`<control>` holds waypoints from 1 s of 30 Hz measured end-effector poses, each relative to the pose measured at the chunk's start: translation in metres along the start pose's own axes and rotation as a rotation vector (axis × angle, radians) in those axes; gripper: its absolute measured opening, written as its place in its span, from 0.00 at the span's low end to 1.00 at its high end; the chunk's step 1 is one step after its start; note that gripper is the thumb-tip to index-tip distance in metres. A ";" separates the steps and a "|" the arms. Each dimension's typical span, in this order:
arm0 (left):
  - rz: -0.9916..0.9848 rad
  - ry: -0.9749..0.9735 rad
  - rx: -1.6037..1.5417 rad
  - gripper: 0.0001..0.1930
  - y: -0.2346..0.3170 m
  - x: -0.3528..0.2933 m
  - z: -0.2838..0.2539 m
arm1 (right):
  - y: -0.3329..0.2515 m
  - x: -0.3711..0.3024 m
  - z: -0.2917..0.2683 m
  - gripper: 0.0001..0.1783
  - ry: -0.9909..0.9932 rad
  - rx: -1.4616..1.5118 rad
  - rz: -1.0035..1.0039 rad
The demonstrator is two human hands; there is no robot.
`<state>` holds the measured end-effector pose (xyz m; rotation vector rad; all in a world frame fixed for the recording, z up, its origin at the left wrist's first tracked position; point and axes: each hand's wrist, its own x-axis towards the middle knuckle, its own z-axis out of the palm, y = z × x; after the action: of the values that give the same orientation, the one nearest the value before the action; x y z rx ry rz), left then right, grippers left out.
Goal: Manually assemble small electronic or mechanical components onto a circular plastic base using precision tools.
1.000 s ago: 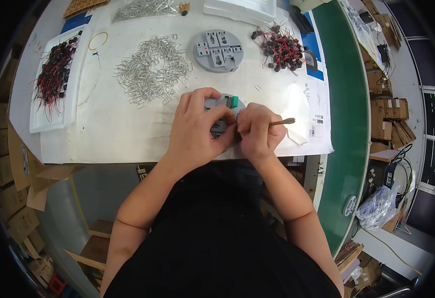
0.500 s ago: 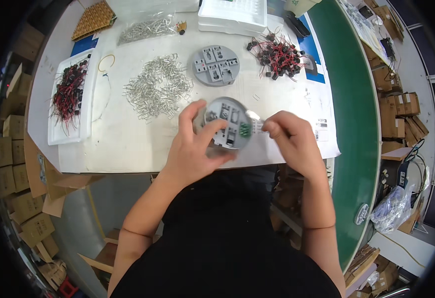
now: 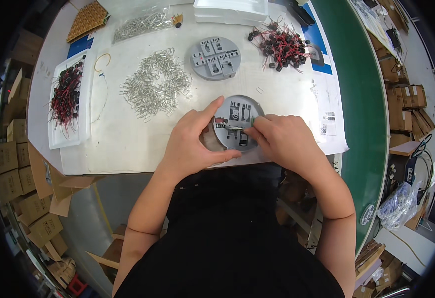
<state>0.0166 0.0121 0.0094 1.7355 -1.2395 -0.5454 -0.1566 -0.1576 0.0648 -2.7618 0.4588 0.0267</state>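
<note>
Near the table's front edge lies a round grey fixture [image 3: 222, 138] with a raised rim and several recessed slots. My left hand [image 3: 190, 140] is curved round its left side, thumb at the front rim and index finger at the upper left. Over the fixture's right part, my right hand [image 3: 283, 139] is closed in a pinch. A thin silvery tool [image 3: 236, 128] reaches left from its fingertips across the slots; its exact kind is unclear. Something green shows beside the right fingers, mostly covered. Farther back sits a second round grey fixture [image 3: 216, 71], untouched.
A pile of small silvery metal pins [image 3: 155, 84] spreads left of the fixtures. Black parts with red wires lie in a heap [image 3: 282, 45] at the back right and in a white tray [image 3: 87, 104] at left. A clear bag of metal pieces [image 3: 143, 25] lies behind.
My right hand has come left from beside the fixture, and the silvery tool now lies over its slots. The near fixture has turned, and my left fingers have moved off its face to its rim.
</note>
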 end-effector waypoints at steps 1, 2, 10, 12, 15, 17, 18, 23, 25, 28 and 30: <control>0.023 0.009 -0.004 0.57 0.000 0.001 0.001 | 0.000 0.000 0.001 0.17 0.008 -0.012 -0.008; 0.045 0.019 -0.008 0.57 -0.001 0.001 0.002 | -0.001 0.001 0.002 0.17 0.016 -0.023 -0.017; 0.046 0.021 0.006 0.57 0.000 0.001 0.001 | -0.001 0.001 0.004 0.17 0.046 -0.051 -0.046; 0.045 0.018 0.003 0.57 0.000 0.001 0.002 | 0.000 0.001 0.005 0.17 0.048 -0.052 -0.051; 0.042 0.017 0.002 0.57 -0.001 0.000 0.002 | 0.000 0.002 0.007 0.15 0.064 -0.032 -0.055; 0.047 0.019 -0.009 0.57 -0.002 -0.001 0.002 | 0.001 0.001 0.007 0.15 0.069 -0.019 -0.060; 0.051 0.021 -0.014 0.57 -0.002 0.000 0.002 | 0.002 0.002 0.007 0.15 0.077 -0.007 -0.066; 0.075 0.024 -0.019 0.56 -0.005 0.000 0.003 | -0.001 0.001 0.005 0.16 0.044 -0.009 -0.073; 0.068 0.020 -0.009 0.56 -0.004 0.000 0.002 | -0.001 0.001 0.003 0.16 0.042 -0.019 -0.065; 0.053 0.014 -0.007 0.56 -0.002 0.000 0.001 | -0.002 0.001 0.002 0.16 0.039 -0.038 -0.044; 0.035 0.005 -0.010 0.56 -0.001 0.000 0.000 | -0.003 0.002 0.002 0.16 0.039 -0.037 -0.044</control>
<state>0.0172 0.0117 0.0081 1.7023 -1.2593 -0.5256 -0.1538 -0.1549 0.0634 -2.8119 0.4119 -0.0292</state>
